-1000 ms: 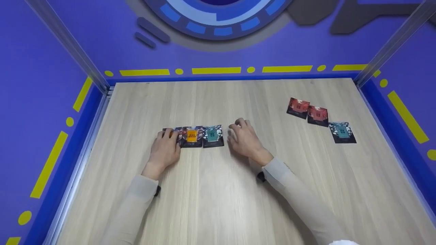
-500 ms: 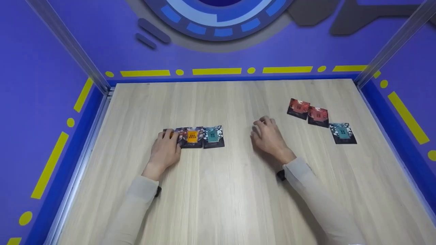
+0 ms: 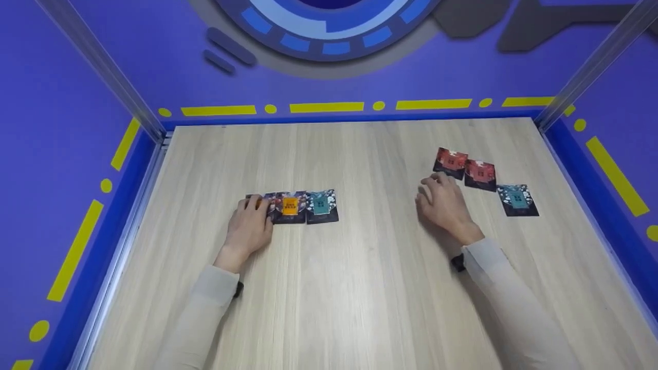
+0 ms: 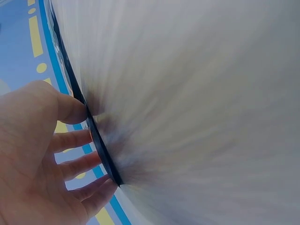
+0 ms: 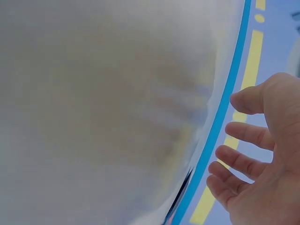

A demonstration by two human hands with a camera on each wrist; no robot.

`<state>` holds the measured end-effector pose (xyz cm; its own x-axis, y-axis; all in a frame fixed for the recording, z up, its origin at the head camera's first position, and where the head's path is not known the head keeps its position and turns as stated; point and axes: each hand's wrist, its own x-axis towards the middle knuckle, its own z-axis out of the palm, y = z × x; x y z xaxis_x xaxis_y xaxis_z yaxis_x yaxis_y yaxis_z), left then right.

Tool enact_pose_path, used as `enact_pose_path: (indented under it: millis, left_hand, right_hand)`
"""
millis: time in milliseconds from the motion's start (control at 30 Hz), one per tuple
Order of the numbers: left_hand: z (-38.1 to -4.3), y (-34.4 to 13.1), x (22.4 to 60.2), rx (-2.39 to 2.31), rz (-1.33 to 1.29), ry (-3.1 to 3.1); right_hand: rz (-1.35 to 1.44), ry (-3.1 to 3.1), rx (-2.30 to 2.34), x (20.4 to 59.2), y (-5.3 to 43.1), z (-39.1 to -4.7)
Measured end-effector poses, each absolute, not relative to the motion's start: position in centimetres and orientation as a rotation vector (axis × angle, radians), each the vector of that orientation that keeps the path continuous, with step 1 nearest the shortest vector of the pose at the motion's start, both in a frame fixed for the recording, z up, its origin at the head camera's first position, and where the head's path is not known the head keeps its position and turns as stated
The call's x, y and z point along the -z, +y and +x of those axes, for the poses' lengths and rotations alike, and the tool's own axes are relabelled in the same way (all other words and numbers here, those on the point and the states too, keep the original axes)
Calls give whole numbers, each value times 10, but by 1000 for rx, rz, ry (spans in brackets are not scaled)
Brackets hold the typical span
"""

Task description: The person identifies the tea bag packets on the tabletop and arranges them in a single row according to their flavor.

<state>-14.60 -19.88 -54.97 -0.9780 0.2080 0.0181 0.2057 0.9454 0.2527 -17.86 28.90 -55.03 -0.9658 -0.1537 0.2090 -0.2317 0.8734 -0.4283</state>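
Fingertips of my left hand (image 3: 249, 226) rest on the leftmost card (image 3: 269, 197) of a row, partly covering it. Beside it lie a purple card with an orange centre (image 3: 290, 206) and a teal card (image 3: 322, 205), edge to edge. In the left wrist view, the thumb and fingertips touch a dark flat edge (image 4: 108, 164). My right hand (image 3: 444, 205) is over the table just below two red cards (image 3: 451, 163), its fingers loosely bent and holding nothing. A second teal card (image 3: 518, 200) lies to the right of the red ones.
The wood-grain table (image 3: 329, 288) is enclosed by blue-purple walls (image 3: 329, 87) with yellow dashes at the back and sides. Metal posts (image 3: 113, 72) stand at the back corners.
My right hand has moved rightward from beside the row's teal card to just below the red cards. My left hand and the cards have stayed in place.
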Motion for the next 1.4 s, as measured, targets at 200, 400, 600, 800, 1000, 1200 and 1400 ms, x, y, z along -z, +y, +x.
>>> enact_pose_path:
  millis: [200, 400, 600, 800, 1000, 1200, 1400]
  left_hand:
    - [-146, -199, 549, -398, 318, 3087]
    - [-146, -200, 550, -394, 311, 3081]
    - [-146, -200, 550, -401, 296, 3072]
    - [-146, -200, 549, -400, 303, 3061]
    - [-147, -200, 548, -395, 307, 3051]
    - [-147, -200, 548, -388, 305, 3062]
    - [-146, -200, 549, -383, 303, 3065]
  right_hand:
    - [257, -2872, -673, 549, 317, -177]
    - [189, -2880, -671, 548, 344, -173]
    - [85, -2890, -696, 547, 371, -166]
    - [33, -2878, -682, 548, 392, -161]
    - [-46, -2910, -645, 549, 408, -156]
    - [-66, -2868, -645, 550, 424, -150]
    - [-118, -2906, -649, 550, 435, -145]
